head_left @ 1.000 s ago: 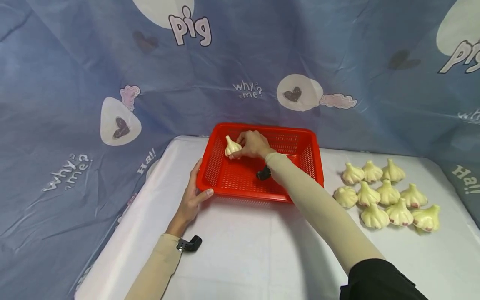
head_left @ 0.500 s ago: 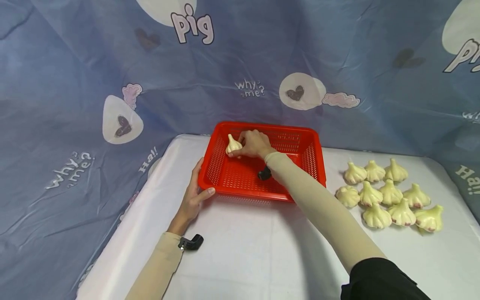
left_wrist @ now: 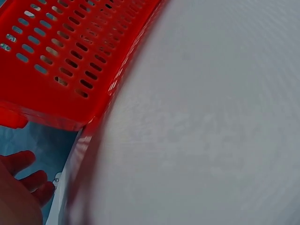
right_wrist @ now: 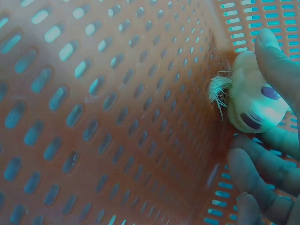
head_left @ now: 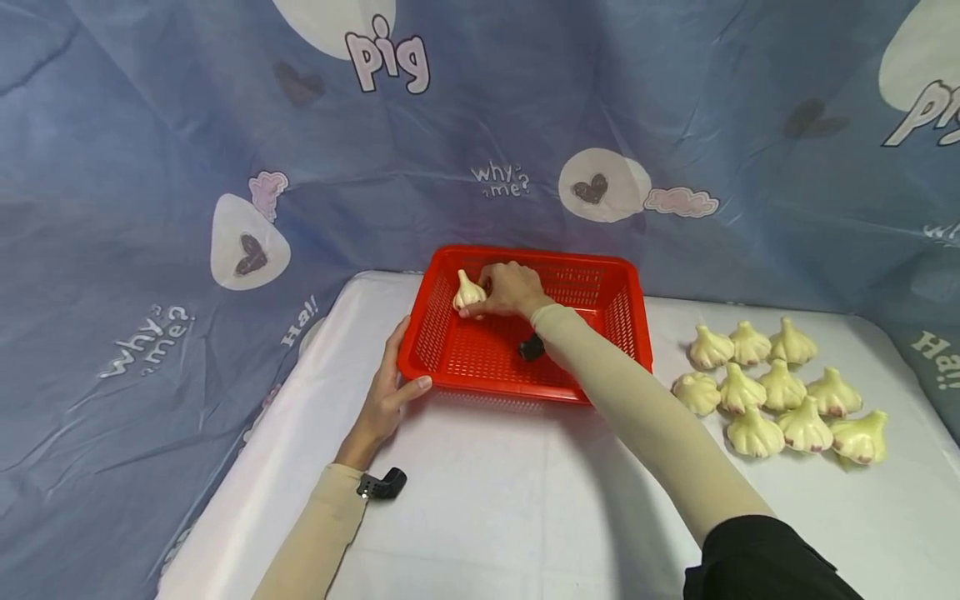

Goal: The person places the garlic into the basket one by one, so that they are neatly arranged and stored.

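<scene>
Inside a red perforated plastic basket [head_left: 487, 385], my right hand [head_left: 513, 289] holds a garlic bulb [head_left: 467, 293] near the left wall. The bulb's stalk points up in the head view. In the right wrist view, my thumb lies along the garlic bulb [right_wrist: 260, 101] and my fingers curl close below it; its root tuft faces the basket wall. My left hand [head_left: 382, 404] touches the basket's front left corner, fingers extended along the outside and thumb reaching across to the front. The left wrist view shows my left hand's [left_wrist: 23, 187] fingers loosely bent below the basket corner.
Several garlic bulbs [head_left: 777, 386] stand in close rows on the white tablecloth [head_left: 480, 500], right of the basket. A blue printed cloth [head_left: 450, 108] hangs behind and to the left of the table. Each wrist wears a small black camera [head_left: 382, 484].
The view has shifted slightly. Both hands, the held garlic bulb and the basket keep nearly the same positions.
</scene>
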Action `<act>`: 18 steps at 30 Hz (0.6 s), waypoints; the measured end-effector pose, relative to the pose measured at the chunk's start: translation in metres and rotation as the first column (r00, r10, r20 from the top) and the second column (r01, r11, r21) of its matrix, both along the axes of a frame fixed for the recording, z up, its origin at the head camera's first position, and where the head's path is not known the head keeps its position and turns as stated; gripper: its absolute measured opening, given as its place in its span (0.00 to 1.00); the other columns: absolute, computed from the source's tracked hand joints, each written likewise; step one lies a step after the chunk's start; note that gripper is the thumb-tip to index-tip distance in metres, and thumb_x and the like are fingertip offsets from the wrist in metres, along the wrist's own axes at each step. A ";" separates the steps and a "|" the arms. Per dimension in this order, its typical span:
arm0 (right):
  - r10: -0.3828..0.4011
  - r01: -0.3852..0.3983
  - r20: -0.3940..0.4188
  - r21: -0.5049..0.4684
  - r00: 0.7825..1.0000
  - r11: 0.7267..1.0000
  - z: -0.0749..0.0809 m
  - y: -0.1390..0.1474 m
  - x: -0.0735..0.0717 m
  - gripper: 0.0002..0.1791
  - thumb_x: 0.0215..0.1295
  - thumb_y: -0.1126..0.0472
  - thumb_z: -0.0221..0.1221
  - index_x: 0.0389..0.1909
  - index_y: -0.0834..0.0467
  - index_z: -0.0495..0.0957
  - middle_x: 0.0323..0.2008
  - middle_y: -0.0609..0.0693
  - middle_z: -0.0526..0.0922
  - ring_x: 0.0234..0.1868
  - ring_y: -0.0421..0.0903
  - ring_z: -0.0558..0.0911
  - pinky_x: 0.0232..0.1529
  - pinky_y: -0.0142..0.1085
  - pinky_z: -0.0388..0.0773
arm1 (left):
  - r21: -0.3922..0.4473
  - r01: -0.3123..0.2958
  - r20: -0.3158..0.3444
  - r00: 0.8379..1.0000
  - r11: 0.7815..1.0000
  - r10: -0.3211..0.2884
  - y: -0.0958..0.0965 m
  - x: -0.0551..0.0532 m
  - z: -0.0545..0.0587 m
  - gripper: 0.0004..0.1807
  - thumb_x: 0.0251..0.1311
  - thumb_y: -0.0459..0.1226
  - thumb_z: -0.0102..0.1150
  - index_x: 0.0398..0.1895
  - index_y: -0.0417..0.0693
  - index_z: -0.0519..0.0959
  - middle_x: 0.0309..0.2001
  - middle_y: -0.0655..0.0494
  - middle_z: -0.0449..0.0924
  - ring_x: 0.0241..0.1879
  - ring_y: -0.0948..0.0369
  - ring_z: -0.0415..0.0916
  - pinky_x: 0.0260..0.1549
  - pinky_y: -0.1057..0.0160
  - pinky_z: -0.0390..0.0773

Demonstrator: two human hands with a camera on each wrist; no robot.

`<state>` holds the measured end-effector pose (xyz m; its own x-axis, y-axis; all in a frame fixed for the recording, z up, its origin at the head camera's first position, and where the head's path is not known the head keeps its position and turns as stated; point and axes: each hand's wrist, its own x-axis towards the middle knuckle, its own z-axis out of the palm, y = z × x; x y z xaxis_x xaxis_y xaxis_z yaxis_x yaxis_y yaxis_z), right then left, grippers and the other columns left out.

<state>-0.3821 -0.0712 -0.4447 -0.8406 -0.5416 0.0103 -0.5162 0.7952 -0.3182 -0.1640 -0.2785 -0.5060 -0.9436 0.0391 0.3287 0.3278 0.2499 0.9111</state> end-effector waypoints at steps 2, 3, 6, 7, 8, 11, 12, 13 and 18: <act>0.001 -0.001 0.005 0.009 1.000 1.000 0.001 0.001 0.000 0.39 0.44 0.20 0.73 0.48 0.43 0.87 0.40 0.43 0.87 0.40 0.45 0.83 0.39 0.43 0.80 | -0.054 -0.030 -0.014 0.999 0.998 0.029 -0.002 0.000 0.001 0.51 0.61 0.37 0.61 0.87 0.62 0.49 0.84 0.54 0.54 0.80 0.48 0.56 0.79 0.39 0.49; 0.002 -0.002 0.007 0.009 1.000 1.000 0.002 0.001 0.000 0.39 0.44 0.20 0.73 0.48 0.43 0.87 0.41 0.43 0.87 0.40 0.46 0.83 0.39 0.43 0.80 | -0.085 -0.051 -0.022 0.999 0.995 0.050 -0.003 0.001 0.002 0.51 0.61 0.38 0.62 0.87 0.61 0.51 0.84 0.53 0.56 0.78 0.48 0.56 0.77 0.37 0.49; -0.002 0.002 0.006 0.007 1.000 1.000 0.005 0.005 0.000 0.38 0.44 0.20 0.73 0.48 0.43 0.88 0.42 0.43 0.87 0.41 0.47 0.84 0.41 0.45 0.81 | -0.186 -0.118 -0.039 0.993 0.975 0.112 -0.003 0.002 0.006 0.52 0.58 0.42 0.65 0.87 0.61 0.54 0.76 0.46 0.66 0.70 0.49 0.59 0.70 0.39 0.54; -0.003 0.003 0.003 0.008 1.000 1.000 0.007 0.007 0.000 0.38 0.43 0.20 0.73 0.48 0.43 0.88 0.42 0.43 0.87 0.42 0.47 0.84 0.42 0.46 0.81 | -0.217 -0.138 -0.044 0.990 0.966 0.131 -0.004 0.002 0.007 0.52 0.57 0.43 0.66 0.86 0.61 0.55 0.71 0.44 0.69 0.66 0.50 0.61 0.66 0.41 0.57; -0.004 0.004 0.003 0.010 1.000 1.000 0.008 0.009 0.000 0.38 0.43 0.20 0.73 0.48 0.42 0.88 0.43 0.43 0.87 0.43 0.48 0.84 0.43 0.46 0.81 | -0.242 -0.152 -0.044 0.988 0.958 0.146 -0.004 0.003 0.008 0.52 0.57 0.44 0.67 0.86 0.61 0.56 0.66 0.43 0.71 0.62 0.50 0.62 0.63 0.43 0.58; -0.012 0.012 0.003 0.024 1.000 1.000 0.013 0.015 0.000 0.39 0.43 0.19 0.73 0.50 0.42 0.88 0.45 0.44 0.88 0.47 0.50 0.85 0.46 0.48 0.82 | -0.293 -0.175 -0.042 0.984 0.940 0.171 -0.004 0.004 0.013 0.53 0.55 0.46 0.68 0.86 0.62 0.57 0.56 0.42 0.75 0.56 0.51 0.62 0.57 0.47 0.61; -0.016 0.016 0.006 0.030 1.000 0.999 0.015 0.017 0.000 0.40 0.43 0.19 0.73 0.51 0.42 0.87 0.46 0.45 0.88 0.49 0.51 0.85 0.46 0.49 0.82 | -0.302 -0.178 -0.040 0.984 0.937 0.174 -0.004 0.004 0.014 0.53 0.55 0.47 0.69 0.86 0.63 0.57 0.55 0.41 0.75 0.55 0.51 0.63 0.56 0.48 0.61; -0.018 0.017 0.010 0.037 1.000 0.999 0.017 0.020 0.000 0.41 0.44 0.19 0.72 0.53 0.42 0.87 0.48 0.45 0.88 0.50 0.51 0.85 0.46 0.49 0.82 | -0.312 -0.179 -0.038 0.984 0.933 0.176 -0.005 0.004 0.014 0.53 0.55 0.47 0.69 0.86 0.63 0.57 0.54 0.41 0.76 0.55 0.51 0.63 0.55 0.49 0.62; -0.018 0.016 0.059 0.035 0.998 0.999 0.031 0.035 0.003 0.44 0.47 0.20 0.71 0.60 0.45 0.86 0.55 0.48 0.88 0.55 0.52 0.85 0.48 0.49 0.83 | -0.319 -0.176 -0.032 0.984 0.931 0.175 -0.009 0.006 0.016 0.52 0.56 0.45 0.69 0.86 0.64 0.57 0.49 0.43 0.79 0.53 0.52 0.65 0.53 0.49 0.63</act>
